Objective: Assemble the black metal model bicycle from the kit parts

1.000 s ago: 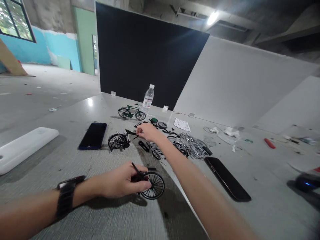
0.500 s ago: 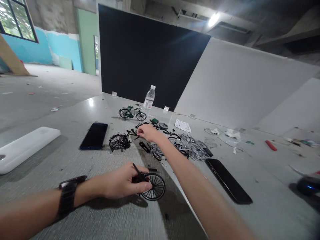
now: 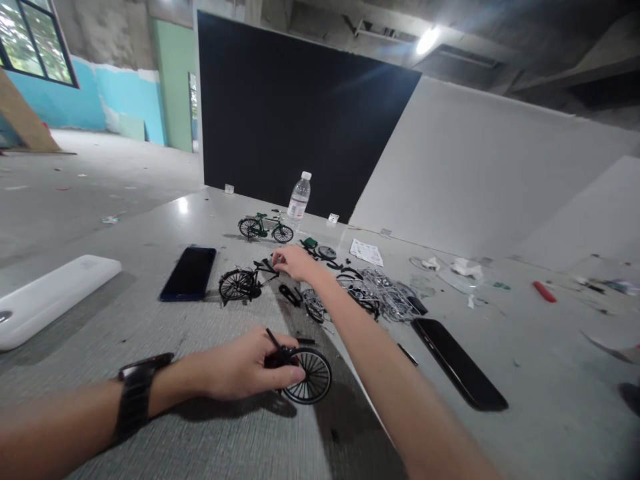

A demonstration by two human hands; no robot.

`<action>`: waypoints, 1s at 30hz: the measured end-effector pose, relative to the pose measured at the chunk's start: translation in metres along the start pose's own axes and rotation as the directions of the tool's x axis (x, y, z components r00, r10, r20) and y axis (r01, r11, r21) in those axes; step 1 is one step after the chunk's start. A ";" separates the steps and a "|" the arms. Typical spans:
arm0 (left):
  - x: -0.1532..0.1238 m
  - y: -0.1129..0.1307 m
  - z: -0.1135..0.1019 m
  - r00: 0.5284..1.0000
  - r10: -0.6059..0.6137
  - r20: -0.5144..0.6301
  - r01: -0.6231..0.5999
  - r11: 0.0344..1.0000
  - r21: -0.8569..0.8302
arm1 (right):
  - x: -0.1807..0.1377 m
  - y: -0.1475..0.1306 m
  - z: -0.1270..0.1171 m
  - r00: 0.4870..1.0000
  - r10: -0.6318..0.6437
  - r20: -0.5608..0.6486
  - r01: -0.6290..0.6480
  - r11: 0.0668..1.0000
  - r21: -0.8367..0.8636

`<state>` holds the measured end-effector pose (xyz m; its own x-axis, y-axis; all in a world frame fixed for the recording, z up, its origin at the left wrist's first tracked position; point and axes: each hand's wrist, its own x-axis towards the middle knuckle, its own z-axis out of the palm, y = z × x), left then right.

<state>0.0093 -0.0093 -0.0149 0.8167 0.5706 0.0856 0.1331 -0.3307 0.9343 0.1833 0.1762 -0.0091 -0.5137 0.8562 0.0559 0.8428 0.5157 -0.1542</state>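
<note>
My left hand, a black watch on its wrist, is closed round the fork of a small black spoked wheel that rests on the grey table. My right hand reaches far forward, its fingers pinched at the front end of a half-built black model bicycle. What the fingertips pinch is too small to make out. A pile of black and silver model parts lies just right of that hand. A finished green model bicycle stands further back.
A dark blue phone lies left of the black bicycle and another black phone at the right. A water bottle stands at the back. A white flat case sits far left. A folded leaflet, plastic scraps and a red tool are scattered to the right.
My right hand has shifted slightly along the front of the black model bicycle. My left hand keeps its hold on the wheel piece. The view has tilted a little.
</note>
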 end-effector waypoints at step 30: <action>0.000 -0.003 -0.001 0.999 0.030 -0.011 -0.029 0.997 0.068 | -0.054 -0.023 0.001 0.997 -0.043 -0.056 0.040 0.998 -0.045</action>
<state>0.0082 -0.0079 -0.0175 0.8144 0.5683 0.1173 0.1469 -0.3974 0.9058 0.1918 0.1178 -0.0094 -0.5394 0.8338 0.1180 0.8277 0.5507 -0.1076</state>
